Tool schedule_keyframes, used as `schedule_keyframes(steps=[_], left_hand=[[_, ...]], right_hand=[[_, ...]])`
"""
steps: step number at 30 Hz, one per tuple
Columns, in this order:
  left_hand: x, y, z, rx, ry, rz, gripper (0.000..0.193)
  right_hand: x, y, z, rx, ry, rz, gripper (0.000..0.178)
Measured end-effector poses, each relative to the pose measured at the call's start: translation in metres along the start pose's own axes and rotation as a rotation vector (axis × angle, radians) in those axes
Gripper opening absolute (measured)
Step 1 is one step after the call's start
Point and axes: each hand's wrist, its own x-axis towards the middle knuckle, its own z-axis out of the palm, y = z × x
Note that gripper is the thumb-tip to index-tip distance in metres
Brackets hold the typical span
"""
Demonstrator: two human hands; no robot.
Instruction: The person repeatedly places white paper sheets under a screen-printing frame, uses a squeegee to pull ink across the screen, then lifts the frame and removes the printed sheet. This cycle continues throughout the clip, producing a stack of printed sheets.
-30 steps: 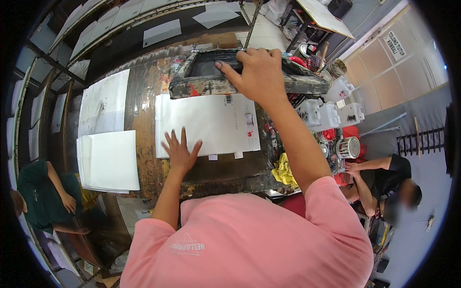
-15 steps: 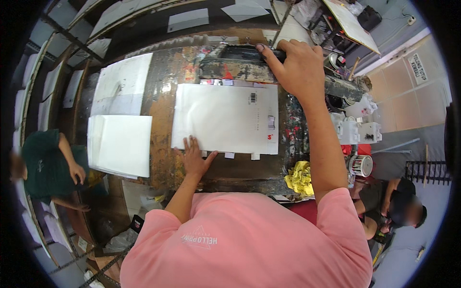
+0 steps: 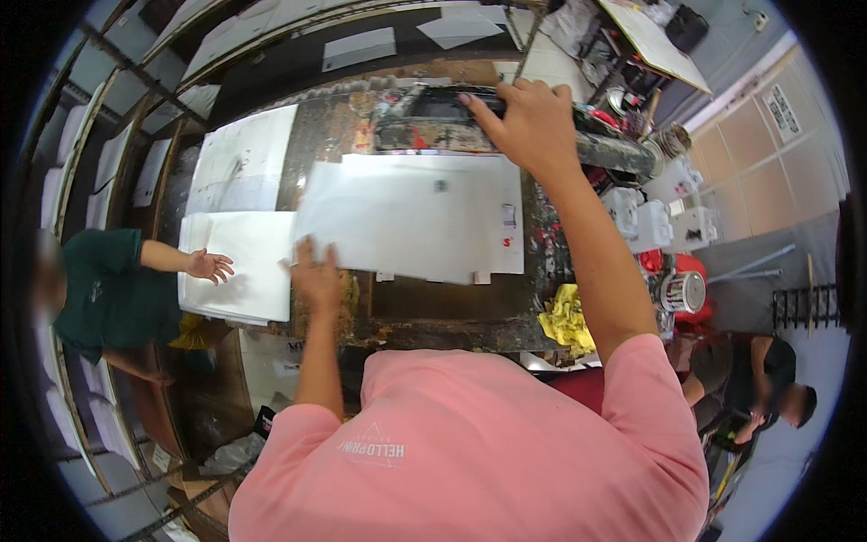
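My right hand point(image 3: 539, 126) grips the near edge of a dark, paint-stained screen-printing frame point(image 3: 442, 131) at the back of the table, its thumb on the frame's rim. My left hand point(image 3: 316, 278), smeared by motion, has the lower left corner of a thin white sheet point(image 3: 393, 217) in its fingers. That sheet lies askew, its left part reaching past the flat white piece point(image 3: 512, 190) under it. A small dark mark and a red print show toward the right. To the left rests a stack of white sheets point(image 3: 239, 271).
A co-worker's hand point(image 3: 209, 266) reaches over the white stack from the left. Another white sheet point(image 3: 244, 149) lies behind it. A crumpled yellow cloth point(image 3: 567, 321) sits at the table's right edge, near white plastic containers point(image 3: 652, 226) and a paint can point(image 3: 683, 292).
My left hand has moved left, drawing the white sheet with it and uncovering the piece below. My right hand stays on the frame. The co-worker's hand has come over the stack.
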Motion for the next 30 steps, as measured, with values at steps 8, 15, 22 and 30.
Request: schedule_keyframes(steps=[8,15,22,30], left_hand=[[-0.017,0.139,0.024,-0.247,-0.189,0.636,0.056],[-0.045,0.214,0.103,-0.280,-0.420,0.526,0.083],[-0.059,0.265,0.118,-0.274,-0.501,0.496,0.093],[-0.063,0.271,0.133,-0.161,-0.443,0.496,0.084]], right_hand=[[0.012,0.014,0.003,0.003,0.064,-0.028,0.064],[0.023,0.017,0.001,0.047,0.060,-0.010,0.058],[0.022,0.017,0.007,0.089,0.094,0.015,0.063],[0.016,0.016,0.007,0.082,0.043,0.040,0.067]])
